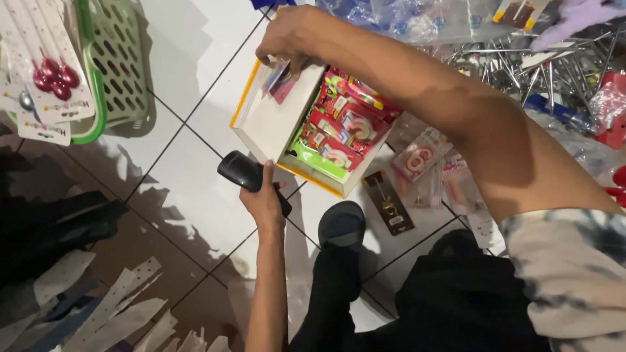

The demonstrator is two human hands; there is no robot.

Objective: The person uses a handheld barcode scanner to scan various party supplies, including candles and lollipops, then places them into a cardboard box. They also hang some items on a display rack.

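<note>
single head view, looks steeply down, close over hands, box (306, 124), tiled floor (182, 189).

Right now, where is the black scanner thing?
In the head view, the black scanner sits left of centre in the left hand, just over the white floor tiles, touching the lower left corner of the white box of candle packs.

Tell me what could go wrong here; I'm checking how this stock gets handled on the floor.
The open box sits tilted, so its red candle packs might slide out. The right hand pinches a small pack at the box's edge; it may slip. The left hand holds a black handheld device low over the tiles, near loose packets that a foot could crush.
</note>
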